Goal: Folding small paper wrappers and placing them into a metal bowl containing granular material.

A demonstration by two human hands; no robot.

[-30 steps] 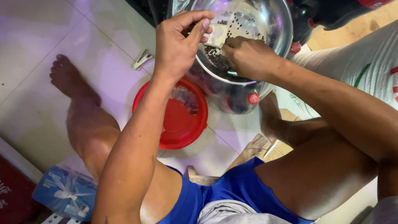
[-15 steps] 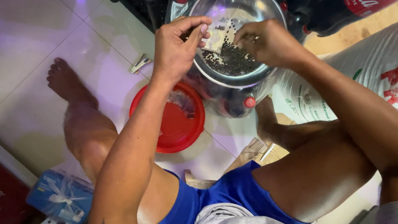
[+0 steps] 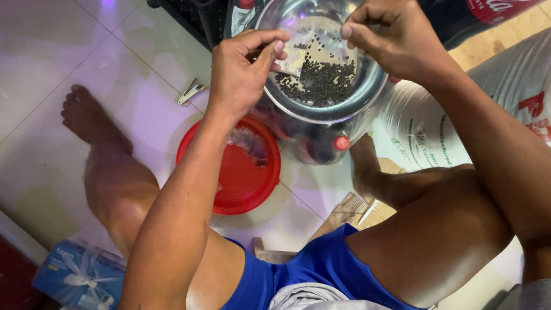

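- Sorting step, I'd say: both hands hover over the steel bowl (image 3: 322, 58), which rests on dark bottles.
- Left hand (image 3: 240, 68) fingers pinched together on something too small to tell.
- Right hand (image 3: 390, 36) curled, thumb against fingertips.
- Black seeds (image 3: 322, 80) lie heaped in the bowl's bottom.
- Next move calls for delicate fingertip picking; red lid (image 3: 239, 170) sits below.

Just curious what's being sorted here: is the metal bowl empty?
No, the metal bowl holds a pile of small dark seeds, with the left hand and right hand over it.
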